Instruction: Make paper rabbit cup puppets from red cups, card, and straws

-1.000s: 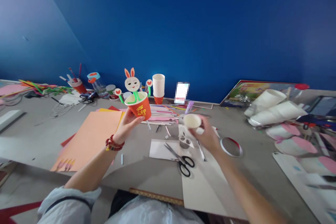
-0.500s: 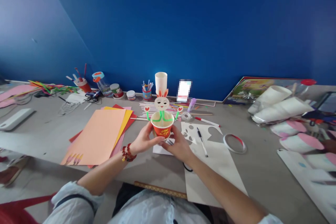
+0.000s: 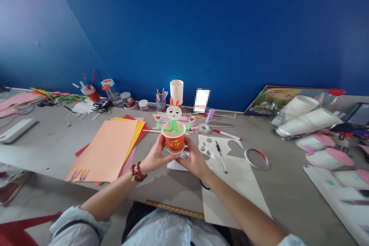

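Observation:
Between my hands is a red paper cup (image 3: 175,144) with gold lettering, held upright over the desk. My left hand (image 3: 158,156) grips it from the left, and my right hand (image 3: 196,161) holds it from the right; both thumbs are low at its front. A white paper rabbit face (image 3: 174,113) with orange ears rises above the rim. Green pipe-cleaner-like arms (image 3: 188,126) reach out on each side, ending in white pieces with red hearts. A round base shows under the cup. Behind it stands a tall white paper cup (image 3: 176,90).
Coloured paper sheets (image 3: 106,150) lie at left. To the right are cut white paper (image 3: 230,184), a black pen (image 3: 221,157), a red marker (image 3: 227,135) and a tape roll (image 3: 257,158). Bagged paper cups (image 3: 308,119) sit far right. A blue wall (image 3: 184,27) backs the desk.
The cup has shifted slightly left and tilted so its lettered front shows more. Both hands moved with it and keep their hold.

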Demonstrator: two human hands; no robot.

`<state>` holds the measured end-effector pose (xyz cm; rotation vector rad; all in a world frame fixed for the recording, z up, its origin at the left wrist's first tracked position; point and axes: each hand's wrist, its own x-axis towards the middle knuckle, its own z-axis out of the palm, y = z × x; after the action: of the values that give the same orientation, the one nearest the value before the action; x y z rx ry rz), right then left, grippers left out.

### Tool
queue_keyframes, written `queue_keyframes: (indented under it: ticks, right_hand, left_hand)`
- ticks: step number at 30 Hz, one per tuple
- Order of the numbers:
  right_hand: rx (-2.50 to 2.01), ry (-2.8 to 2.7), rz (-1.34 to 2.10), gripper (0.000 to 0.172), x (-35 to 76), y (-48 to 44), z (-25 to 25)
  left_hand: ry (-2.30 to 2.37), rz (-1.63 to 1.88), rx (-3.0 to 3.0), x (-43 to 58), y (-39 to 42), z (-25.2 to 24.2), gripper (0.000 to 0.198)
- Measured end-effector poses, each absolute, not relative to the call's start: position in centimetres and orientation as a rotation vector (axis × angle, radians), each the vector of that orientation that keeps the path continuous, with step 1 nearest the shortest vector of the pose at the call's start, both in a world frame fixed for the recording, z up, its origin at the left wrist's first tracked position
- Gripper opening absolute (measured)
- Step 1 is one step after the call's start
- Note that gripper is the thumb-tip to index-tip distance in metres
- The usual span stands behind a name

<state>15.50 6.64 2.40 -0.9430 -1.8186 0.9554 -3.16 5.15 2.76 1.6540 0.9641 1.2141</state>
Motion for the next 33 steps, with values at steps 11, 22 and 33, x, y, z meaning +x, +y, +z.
queue_keyframes:
  ticks: [11, 22, 33]
  right_hand:
    - [-1.038, -1.926, 0.939, 0.072, 16.7, 6.6, 1.6]
    - [-1.095, -2.625, 0.301, 0.030, 13.4, 11.6, 1.3]
    - [-1.185, -2.613, 0.205, 0.033, 10.9, 17.5, -0.4]
  left_hand:
    - [1.158, 1.466, 1.610, -12.0, 11.4, 3.6, 0.071]
    - [1.188, 1.505, 1.526, -15.6, 15.1, 0.6, 0.076]
    - [1.104, 1.372, 1.486, -12.9, 12.3, -1.9, 0.072]
